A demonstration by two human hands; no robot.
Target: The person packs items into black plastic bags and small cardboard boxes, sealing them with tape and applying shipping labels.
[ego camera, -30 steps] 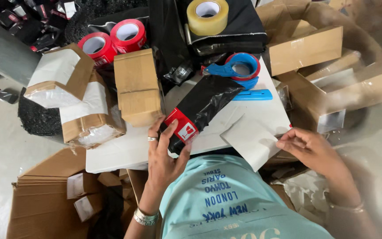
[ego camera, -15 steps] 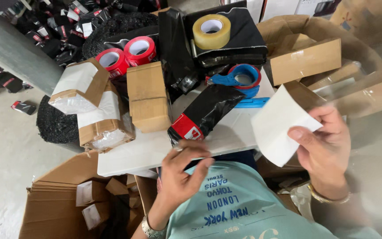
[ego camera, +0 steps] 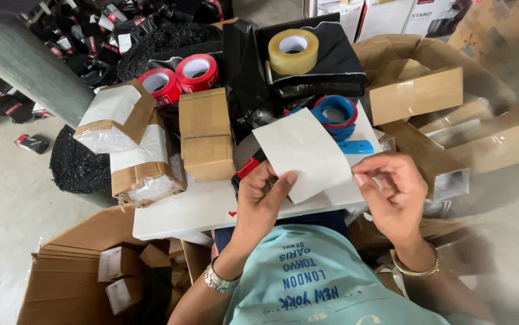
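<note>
1. Half a second ago the right hand (ego camera: 392,192) alone held the white paper sheet (ego camera: 304,153) up at the right; now the sheet lies over the black plastic parcel (ego camera: 248,157), and the left hand (ego camera: 265,195) has joined it.
2. Left thumb and fingers pinch the sheet's near edge; the right hand's fingers curl at its right corner, seemingly gripping, though blur hides the contact.
3. The sheet is flat, matte and rectangular, its long axis running from far-left to near-right.
4. It rests above the white tabletop (ego camera: 181,210), near the blue tape dispenser (ego camera: 335,114) and a brown cardboard box (ego camera: 205,135).
</note>
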